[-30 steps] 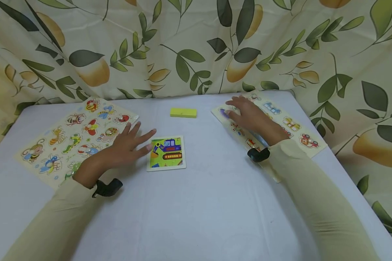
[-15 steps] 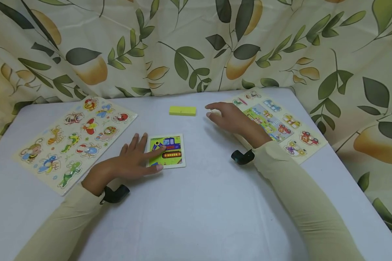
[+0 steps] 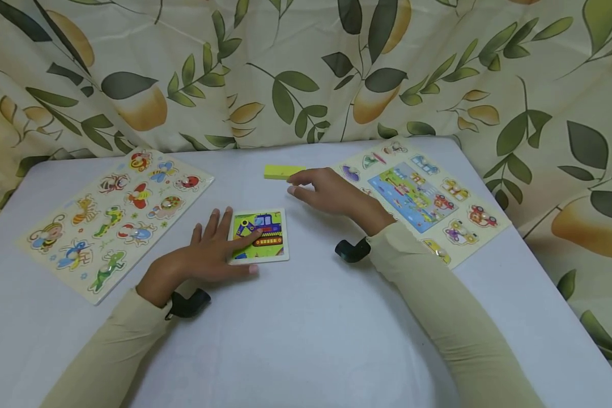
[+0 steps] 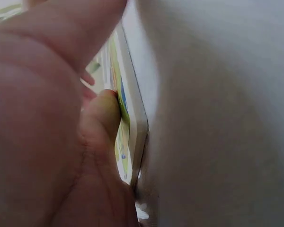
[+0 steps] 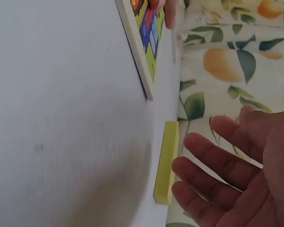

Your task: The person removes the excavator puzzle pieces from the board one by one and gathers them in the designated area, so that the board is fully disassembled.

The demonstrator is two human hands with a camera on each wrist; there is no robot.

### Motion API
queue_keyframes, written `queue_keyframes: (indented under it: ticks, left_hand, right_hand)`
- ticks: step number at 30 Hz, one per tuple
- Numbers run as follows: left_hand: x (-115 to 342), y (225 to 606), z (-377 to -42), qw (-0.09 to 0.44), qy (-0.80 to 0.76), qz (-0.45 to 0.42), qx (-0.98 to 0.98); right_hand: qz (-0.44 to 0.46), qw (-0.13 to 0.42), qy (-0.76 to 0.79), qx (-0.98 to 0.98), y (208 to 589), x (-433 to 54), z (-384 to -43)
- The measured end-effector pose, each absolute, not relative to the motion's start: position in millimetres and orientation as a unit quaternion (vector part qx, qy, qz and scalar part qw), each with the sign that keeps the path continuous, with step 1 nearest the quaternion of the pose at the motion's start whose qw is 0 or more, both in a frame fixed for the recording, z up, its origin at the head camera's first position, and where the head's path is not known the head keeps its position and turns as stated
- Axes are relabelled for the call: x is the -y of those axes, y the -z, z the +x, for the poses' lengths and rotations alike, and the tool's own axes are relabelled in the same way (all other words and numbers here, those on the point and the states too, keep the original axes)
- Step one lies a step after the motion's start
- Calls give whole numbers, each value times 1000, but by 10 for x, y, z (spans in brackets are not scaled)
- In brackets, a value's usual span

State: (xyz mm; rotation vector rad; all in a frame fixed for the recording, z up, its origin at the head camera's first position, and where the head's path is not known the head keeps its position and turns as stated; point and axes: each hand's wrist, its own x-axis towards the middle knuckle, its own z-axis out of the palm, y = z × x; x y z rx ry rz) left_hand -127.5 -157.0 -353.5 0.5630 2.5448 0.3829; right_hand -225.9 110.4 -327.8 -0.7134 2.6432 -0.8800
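A small square picture puzzle (image 3: 270,242) with a white frame and an excavator picture lies flat in the middle of the table. My left hand (image 3: 204,256) rests at its left edge, fingers spread, with the index finger on the picture and the thumb by the lower edge. Behind the puzzle lies a yellow rectangular block (image 3: 279,171). My right hand (image 3: 331,195) hovers at the block's right end, fingers loosely bent and holding nothing. In the right wrist view a small gap seems to separate the fingertips from the yellow block (image 5: 165,165); contact is hard to judge.
On the left lies an insect puzzle board (image 3: 99,275). A vehicle puzzle board (image 3: 413,195) lies on the right, partly under my right forearm. White cloth covers the table (image 3: 296,340), and a leaf-and-fruit patterned curtain (image 3: 296,51) hangs along its back edge.
My right hand has moved left, from over the vehicle board to the yellow block. My left hand has come off the insect board's edge and rests on the excavator puzzle.
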Motion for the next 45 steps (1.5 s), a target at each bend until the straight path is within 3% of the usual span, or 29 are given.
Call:
queue_keyframes:
  ticks: [18,26,33,45]
  left_hand:
    - [1608,3575,-1264,236,-148,223,-934]
    - [1621,3621,-1298,241,-152,232,-930]
    - [1635,3616,-1282,246,-159,227,-929]
    - [1631,3606,-1279,243,-166,233,-927]
  right_hand:
    - [-346,190,298,-869,3328,-463,-2180]
    - [-355,188,295,-867,3410,-327,-2204]
    - [-355,221,246,-874,3398,-198,-2188]
    - [-362,214,184,-888,3397,-110,-2193]
